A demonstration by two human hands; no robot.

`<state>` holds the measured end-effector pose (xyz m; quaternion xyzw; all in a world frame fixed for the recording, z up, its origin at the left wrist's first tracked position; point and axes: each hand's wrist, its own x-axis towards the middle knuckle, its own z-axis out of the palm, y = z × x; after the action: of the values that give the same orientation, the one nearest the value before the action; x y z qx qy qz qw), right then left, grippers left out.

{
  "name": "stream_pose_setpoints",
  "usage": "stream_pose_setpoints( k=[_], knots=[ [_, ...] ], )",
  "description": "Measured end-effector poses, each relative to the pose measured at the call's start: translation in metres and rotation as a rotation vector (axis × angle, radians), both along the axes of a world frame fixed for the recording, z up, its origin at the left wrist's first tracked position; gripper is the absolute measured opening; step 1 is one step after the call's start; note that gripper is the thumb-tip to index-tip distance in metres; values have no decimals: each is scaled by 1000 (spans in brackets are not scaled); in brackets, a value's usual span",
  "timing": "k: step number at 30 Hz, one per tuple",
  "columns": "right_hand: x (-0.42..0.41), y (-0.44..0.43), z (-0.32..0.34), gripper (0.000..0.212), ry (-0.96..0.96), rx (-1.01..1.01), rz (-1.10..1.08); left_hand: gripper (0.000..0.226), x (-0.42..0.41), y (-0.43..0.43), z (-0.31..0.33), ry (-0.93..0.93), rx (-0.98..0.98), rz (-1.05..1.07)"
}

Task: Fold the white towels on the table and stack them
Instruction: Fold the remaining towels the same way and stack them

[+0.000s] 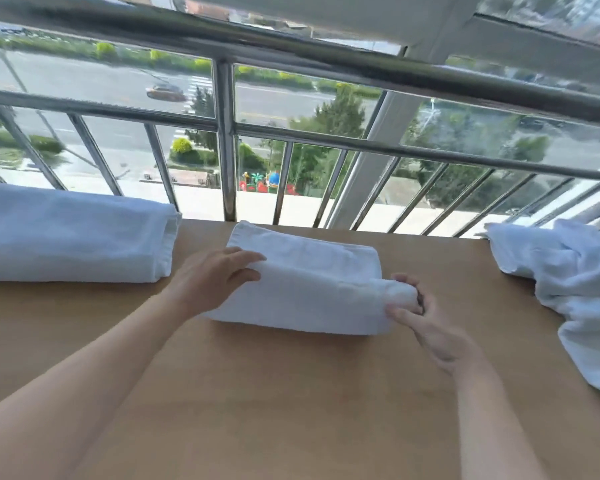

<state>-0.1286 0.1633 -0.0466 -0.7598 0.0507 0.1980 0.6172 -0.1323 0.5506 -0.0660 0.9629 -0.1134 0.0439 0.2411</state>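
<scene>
Head view: wooden table (291, 393) seen from above, far edge set against a metal railing (224, 140), glass behind.
Middle towel (309, 271): white, partly folded, lying near the far edge of the table, roughly midway between its left and right edges; near layer doubled over into a rounded fold.
Left hand (215, 282): at the left end of the middle towel; fingers on top of the fold, thumb below, pinching the layer between them.
Right hand (426, 323): at the right end of the same fold; fingers and thumb curled round the bunched cloth, gripping it.
Left towel (66, 237): white, folded thick, at the far-left corner of the table, cut off by the frame; apart from the middle towel. One towel or several stacked: cannot tell.
Right towel (575, 289): white, crumpled, unfolded, at the far-right corner, trailing along the right edge of the table; apart from the middle towel.
Outside: road, trees, one car, all blurred.
</scene>
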Motion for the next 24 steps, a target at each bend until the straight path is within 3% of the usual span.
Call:
stream_pose_setpoints(
  k=[4, 8, 10, 13, 16, 20, 24],
  knots=[
    [31, 13, -10, 36, -45, -46, -134, 18, 42, 7, 4, 199, -181, 94],
    [63, 23, -35, 17, -88, -63, -281, 23, 64, 12, -4, 131, -529, 290],
    [75, 23, -48, 17, -86, -43, -325, 52, 59, 19, -15, 147, -757, 394],
    [93, 20, -64, 38, -47, -9, -351, 85, 37, 28, -37, 398, -899, 438],
    [106, 17, -75, 42, -29, 26, -369, 75, 36, 24, -53, 583, -914, 347],
    [117, 11, -83, 46, 4, 7, -326, 51, 60, 7, -49, 369, -867, 509],
    [138, 8, -83, 52, -39, -36, -336, 20, 83, -2, -45, 296, -901, 482]
  ],
)
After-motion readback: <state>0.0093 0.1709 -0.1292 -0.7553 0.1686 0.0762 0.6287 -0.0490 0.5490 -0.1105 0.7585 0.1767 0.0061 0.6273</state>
